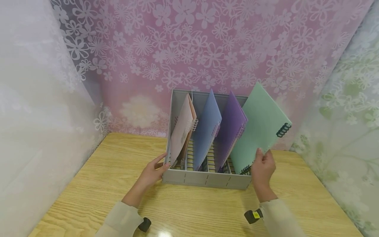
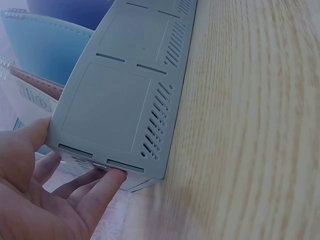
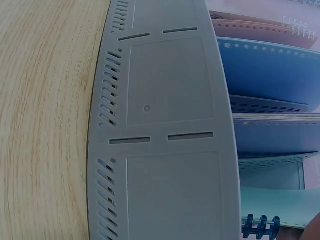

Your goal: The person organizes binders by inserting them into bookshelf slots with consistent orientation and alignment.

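A grey desktop file organizer (image 1: 196, 179) stands on the table, split by upright dividers. My left hand (image 1: 152, 172) grips its front left corner; in the left wrist view the thumb presses the upper edge while the fingertips (image 2: 116, 176) reach round the side wall. My right hand (image 1: 263, 167) pinches the lower edge of a mint-green loose-leaf notebook (image 1: 257, 121) with dark binder rings. That notebook leans to the right in the rightmost compartment, its upper corner sticking out past the organizer. Only a sliver of the right hand shows in the right wrist view.
A purple notebook (image 1: 231, 128), a blue notebook (image 1: 206, 131) and pale pink notebooks (image 1: 182, 130) stand tilted in the other compartments. Wood-grain tabletop (image 1: 189, 207) lies in front. A pink floral curtain (image 1: 189, 42) hangs behind, with pale cloth at both sides.
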Motion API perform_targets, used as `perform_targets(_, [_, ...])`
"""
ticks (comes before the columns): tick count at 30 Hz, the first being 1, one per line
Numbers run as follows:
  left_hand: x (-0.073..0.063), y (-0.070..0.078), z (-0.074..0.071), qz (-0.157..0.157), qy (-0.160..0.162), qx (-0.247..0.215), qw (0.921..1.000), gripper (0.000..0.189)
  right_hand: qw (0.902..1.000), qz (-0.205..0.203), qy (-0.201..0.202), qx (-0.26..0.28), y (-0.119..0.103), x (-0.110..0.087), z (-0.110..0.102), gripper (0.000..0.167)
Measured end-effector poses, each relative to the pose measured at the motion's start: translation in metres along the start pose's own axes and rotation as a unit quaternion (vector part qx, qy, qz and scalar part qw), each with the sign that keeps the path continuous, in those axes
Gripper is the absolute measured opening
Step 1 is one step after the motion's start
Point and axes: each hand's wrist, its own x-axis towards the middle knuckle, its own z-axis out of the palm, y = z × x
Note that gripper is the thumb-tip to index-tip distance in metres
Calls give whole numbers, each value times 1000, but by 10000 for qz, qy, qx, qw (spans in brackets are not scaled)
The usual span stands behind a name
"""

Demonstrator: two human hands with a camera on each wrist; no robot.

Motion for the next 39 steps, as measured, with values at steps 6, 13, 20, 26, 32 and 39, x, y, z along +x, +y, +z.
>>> perform_targets(6, [1, 0, 1, -36, 31, 32, 10000, 55, 9999, 62, -78, -94, 6, 2, 9, 32])
perform_targets(13, [-2, 2, 1, -15, -14, -19, 10000, 55, 9992, 218, -150, -308, 15, 4, 17, 30])
perform_targets(20, [-4, 2, 1, 59, -81, -44, 9999, 55, 9991, 135, -143, -378, 22, 5, 21, 27])
perform_targets(26, [-2, -1, 2, 56, -37, -35, 10000, 54, 9988, -43, -86, -474, 23, 6, 24, 25])
perform_targets(32, [-3, 1, 1, 13, -29, -138, 9999, 54, 9988, -29, -98, -480, 22, 4, 27, 24])
perform_targets(39, [-3, 4, 0, 55, -56, -191, 9998, 55, 9988, -94, -5, -484, 24, 2, 31, 23])
